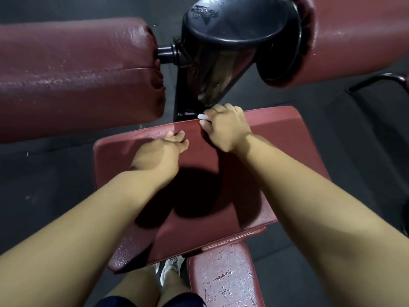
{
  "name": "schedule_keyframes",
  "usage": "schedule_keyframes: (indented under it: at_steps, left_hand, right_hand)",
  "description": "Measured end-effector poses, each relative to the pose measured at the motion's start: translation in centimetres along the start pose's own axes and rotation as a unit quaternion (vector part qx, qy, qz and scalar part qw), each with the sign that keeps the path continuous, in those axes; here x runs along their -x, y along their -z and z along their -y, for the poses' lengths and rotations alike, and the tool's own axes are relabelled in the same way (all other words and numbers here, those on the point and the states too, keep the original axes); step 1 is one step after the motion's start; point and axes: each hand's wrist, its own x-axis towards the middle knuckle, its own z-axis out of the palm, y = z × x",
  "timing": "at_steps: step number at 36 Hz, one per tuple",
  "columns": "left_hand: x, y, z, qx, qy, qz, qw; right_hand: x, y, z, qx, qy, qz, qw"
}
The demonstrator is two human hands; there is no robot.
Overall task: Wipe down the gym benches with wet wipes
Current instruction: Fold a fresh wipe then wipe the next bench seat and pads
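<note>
A dark red padded bench seat (276, 156) fills the middle of the view, its vinyl worn and flaking. My right hand (225, 127) is at the seat's far edge, fingers curled over a white wet wipe (202, 117) of which only a small corner shows at the left of the hand. My left hand (164, 149) rests on the seat a little nearer and to the left, fingers loosely bent against the pad and holding nothing. A second red pad (225, 278), badly cracked, adjoins the seat at the bottom.
Two thick red roller pads (73, 69) (358, 34) stand beyond the seat on a black metal post (221, 52). Dark rubber floor (44, 185) surrounds the bench. A black curved bar (376, 82) sits at the right. My legs and a white shoe (170, 271) show below the seat.
</note>
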Motion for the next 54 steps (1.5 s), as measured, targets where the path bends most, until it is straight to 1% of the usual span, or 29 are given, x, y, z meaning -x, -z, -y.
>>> schedule_keyframes:
  at_steps: [1, 3, 5, 7, 8, 13, 16, 20, 23, 26, 31, 34, 38, 40, 42, 44, 48, 50, 53, 54]
  left_hand:
    - [-0.2, 0.0, -0.2, -0.008, 0.015, 0.039, 0.999]
    - [-0.8, -0.2, 0.1, 0.002, 0.005, 0.038, 0.999]
    - [-0.9, -1.1, 0.4, -0.005, -0.021, -0.038, 0.999]
    - [-1.1, -2.0, 0.6, -0.003, -0.034, -0.088, 0.996]
    - [-1.2, -2.1, 0.3, -0.002, -0.039, -0.094, 0.995]
    - [-2.6, -1.9, -0.9, 0.022, -0.070, -0.084, 0.994]
    - [-3.0, -1.6, -1.6, 0.042, -0.085, -0.093, 0.991]
    - [-3.4, -1.9, -2.6, 0.051, -0.099, -0.110, 0.988]
    - [-3.6, -2.4, -3.8, 0.052, -0.104, -0.128, 0.985]
    - [-3.8, -2.7, -5.3, 0.059, -0.107, -0.128, 0.984]
    - [-4.5, -3.7, -7.4, 0.075, -0.126, -0.122, 0.982]
    - [-4.8, -4.2, -8.3, 0.074, -0.135, -0.108, 0.982]
    - [-4.9, -4.6, -9.1, 0.055, -0.128, -0.101, 0.985]
    - [-5.0, -4.9, -9.4, 0.034, -0.123, -0.094, 0.987]
    - [-5.1, -5.2, -9.7, 0.015, -0.118, -0.090, 0.989]
    - [-5.2, -5.4, -10.0, 0.004, -0.112, -0.084, 0.990]
    - [-5.7, -5.9, -10.0, -0.007, -0.082, -0.066, 0.994]
    - [-5.7, -5.9, -10.1, 0.002, -0.065, -0.057, 0.996]
    - [-5.4, -5.8, -10.4, 0.029, -0.090, -0.058, 0.994]
    - [-5.1, -6.0, -10.4, 0.059, -0.096, -0.064, 0.992]
  right_hand:
    - [0.0, -0.1, -0.1, 0.003, -0.001, -0.003, 1.000]
    - [-0.1, -0.2, -0.4, 0.003, -0.010, 0.002, 1.000]
    - [-0.1, -0.3, -0.7, 0.019, -0.020, -0.009, 1.000]
    - [-0.4, -0.4, -1.1, 0.036, -0.033, -0.013, 0.999]
    - [-0.5, -0.5, -1.4, 0.039, -0.043, -0.011, 0.998]
    - [-1.0, -0.6, -3.0, 0.022, -0.069, -0.009, 0.997]
    - [-1.5, -0.3, -4.6, 0.018, -0.081, 0.014, 0.996]
    - [-1.7, -0.1, -8.1, 0.009, -0.137, 0.025, 0.990]
    - [-1.4, 0.1, -10.6, 0.005, -0.166, 0.011, 0.986]
    - [-1.2, 0.5, -12.7, 0.014, -0.200, 0.010, 0.980]
    - [-0.5, 1.3, -16.0, -0.012, -0.275, 0.003, 0.962]
    - [0.0, 1.6, -16.9, -0.072, -0.316, 0.004, 0.946]
    - [1.4, 1.8, -18.1, -0.190, -0.378, -0.003, 0.906]
    - [3.0, 2.0, -18.3, -0.228, -0.410, 0.010, 0.883]
    - [4.4, 1.8, -18.4, -0.244, -0.424, 0.012, 0.872]
    - [6.0, 1.3, -18.5, -0.242, -0.438, -0.008, 0.866]
    - [9.5, 1.2, -18.3, -0.236, -0.471, 0.011, 0.850]
    - [11.3, 1.1, -18.1, -0.227, -0.470, 0.001, 0.853]
    - [14.1, 0.8, -17.8, -0.239, -0.474, -0.026, 0.847]
    - [15.0, 0.7, -17.5, -0.258, -0.485, -0.038, 0.835]
